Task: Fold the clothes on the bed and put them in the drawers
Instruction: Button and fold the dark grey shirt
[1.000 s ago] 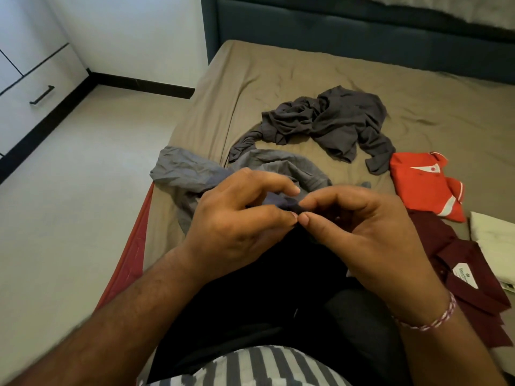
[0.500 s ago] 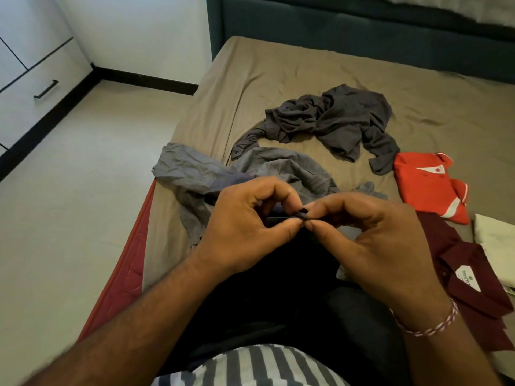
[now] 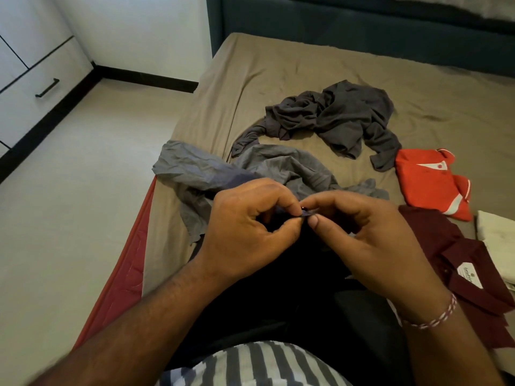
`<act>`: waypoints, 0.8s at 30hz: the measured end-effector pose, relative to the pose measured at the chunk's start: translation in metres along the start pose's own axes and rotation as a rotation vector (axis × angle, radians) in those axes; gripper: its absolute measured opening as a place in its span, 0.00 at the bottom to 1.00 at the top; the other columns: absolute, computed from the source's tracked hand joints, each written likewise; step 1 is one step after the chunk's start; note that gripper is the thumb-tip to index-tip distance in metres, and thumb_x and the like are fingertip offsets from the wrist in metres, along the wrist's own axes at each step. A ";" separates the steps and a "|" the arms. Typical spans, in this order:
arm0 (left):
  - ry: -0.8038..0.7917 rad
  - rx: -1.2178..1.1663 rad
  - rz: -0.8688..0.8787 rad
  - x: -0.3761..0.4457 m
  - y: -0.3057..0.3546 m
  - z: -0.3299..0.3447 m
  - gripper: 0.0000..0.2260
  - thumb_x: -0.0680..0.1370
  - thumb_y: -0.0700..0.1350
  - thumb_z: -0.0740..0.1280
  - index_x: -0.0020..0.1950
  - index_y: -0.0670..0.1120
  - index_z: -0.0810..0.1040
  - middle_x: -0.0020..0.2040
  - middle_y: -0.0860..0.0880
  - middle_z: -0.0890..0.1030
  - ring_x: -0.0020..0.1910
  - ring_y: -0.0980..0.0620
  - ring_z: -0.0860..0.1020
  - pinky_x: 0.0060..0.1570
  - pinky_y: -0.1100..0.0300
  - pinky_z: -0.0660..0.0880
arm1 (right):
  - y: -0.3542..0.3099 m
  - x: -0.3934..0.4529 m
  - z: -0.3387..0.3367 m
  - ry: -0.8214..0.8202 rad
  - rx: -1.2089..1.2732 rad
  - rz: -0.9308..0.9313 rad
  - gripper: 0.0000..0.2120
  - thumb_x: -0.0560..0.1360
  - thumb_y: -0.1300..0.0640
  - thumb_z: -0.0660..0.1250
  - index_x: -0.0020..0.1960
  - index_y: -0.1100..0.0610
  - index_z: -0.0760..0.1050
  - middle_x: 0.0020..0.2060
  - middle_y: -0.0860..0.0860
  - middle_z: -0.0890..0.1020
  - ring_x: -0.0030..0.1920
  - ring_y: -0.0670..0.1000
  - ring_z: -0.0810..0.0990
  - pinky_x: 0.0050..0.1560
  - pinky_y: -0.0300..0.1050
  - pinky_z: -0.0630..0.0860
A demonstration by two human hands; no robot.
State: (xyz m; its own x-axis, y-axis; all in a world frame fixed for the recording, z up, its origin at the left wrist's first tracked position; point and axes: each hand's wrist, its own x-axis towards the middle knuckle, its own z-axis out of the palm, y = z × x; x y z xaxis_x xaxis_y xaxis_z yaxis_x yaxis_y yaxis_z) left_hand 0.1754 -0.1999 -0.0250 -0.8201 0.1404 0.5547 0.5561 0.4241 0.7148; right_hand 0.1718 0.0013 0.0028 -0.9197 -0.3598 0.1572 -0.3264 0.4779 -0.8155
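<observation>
Our left hand (image 3: 250, 221) and right hand (image 3: 359, 235) meet fingertip to fingertip at frame centre, each pinching the edge of the blue-grey shirt (image 3: 200, 174) around a small dark button (image 3: 303, 208). Both hands are narrow, thumb pressed against forefinger on the cloth.

We judge the step to be fastening that button before folding. To do it well, we hold the placket taut between the two pinches, keep the button edge-on to its hole, and push with one thumb while the other hand draws the fabric over it. We should not tug, since the crumpled body of the shirt trails off toward 10 o'clock and its weight could pull the edge loose.

Beyond the hands, a dark grey top (image 3: 334, 115) lies bunched at 12 o'clock. At 2 o'clock sits a folded red shirt (image 3: 423, 185), at 3 o'clock a maroon shirt (image 3: 446, 246), all on the bed (image 3: 278, 65). The drawers (image 3: 41, 87) stand at 10 o'clock, across the floor.
</observation>
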 end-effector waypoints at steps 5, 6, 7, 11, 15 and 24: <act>-0.185 -0.003 -0.046 0.003 -0.018 -0.002 0.06 0.76 0.41 0.78 0.50 0.45 0.85 0.44 0.54 0.84 0.38 0.60 0.79 0.39 0.70 0.72 | 0.012 0.004 -0.001 -0.017 -0.035 0.081 0.06 0.80 0.55 0.70 0.48 0.45 0.84 0.41 0.42 0.85 0.43 0.45 0.84 0.42 0.50 0.80; -0.279 -0.020 -0.089 0.004 -0.024 -0.004 0.07 0.76 0.43 0.77 0.53 0.47 0.84 0.44 0.55 0.84 0.37 0.59 0.79 0.38 0.70 0.72 | 0.015 0.005 -0.001 -0.029 -0.022 0.107 0.07 0.80 0.55 0.70 0.46 0.46 0.83 0.39 0.43 0.85 0.41 0.45 0.83 0.40 0.50 0.79; -0.369 -0.032 -0.119 0.005 -0.031 -0.007 0.08 0.77 0.45 0.77 0.55 0.49 0.84 0.45 0.55 0.84 0.37 0.57 0.80 0.37 0.69 0.73 | 0.018 0.005 -0.001 -0.047 0.005 0.130 0.07 0.80 0.55 0.71 0.45 0.46 0.83 0.38 0.44 0.85 0.39 0.45 0.83 0.39 0.49 0.78; -0.465 0.124 -0.035 0.001 -0.053 -0.015 0.08 0.77 0.46 0.75 0.56 0.50 0.85 0.50 0.57 0.84 0.49 0.56 0.82 0.48 0.55 0.80 | 0.023 0.005 -0.001 -0.063 0.116 0.174 0.05 0.78 0.53 0.72 0.44 0.47 0.84 0.36 0.51 0.85 0.38 0.56 0.83 0.39 0.55 0.79; -0.311 0.173 -0.043 -0.009 -0.066 -0.020 0.08 0.77 0.41 0.73 0.55 0.46 0.85 0.54 0.52 0.83 0.55 0.57 0.80 0.56 0.55 0.79 | 0.026 0.006 -0.001 -0.064 0.170 0.185 0.04 0.77 0.51 0.73 0.44 0.49 0.84 0.34 0.56 0.83 0.33 0.54 0.79 0.36 0.52 0.75; 0.027 0.382 0.039 -0.015 -0.078 -0.039 0.07 0.79 0.42 0.73 0.54 0.41 0.86 0.48 0.46 0.86 0.48 0.53 0.81 0.52 0.58 0.79 | 0.036 0.009 -0.035 -0.366 -0.152 0.240 0.04 0.74 0.52 0.77 0.43 0.47 0.82 0.38 0.46 0.85 0.38 0.45 0.84 0.41 0.44 0.81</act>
State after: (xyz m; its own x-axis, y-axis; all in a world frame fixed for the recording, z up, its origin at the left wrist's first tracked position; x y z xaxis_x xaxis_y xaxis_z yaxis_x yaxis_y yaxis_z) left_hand 0.1499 -0.2699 -0.0722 -0.7925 0.1418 0.5932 0.4927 0.7222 0.4856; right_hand 0.1439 0.0437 -0.0056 -0.8446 -0.4706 -0.2553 -0.1668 0.6845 -0.7097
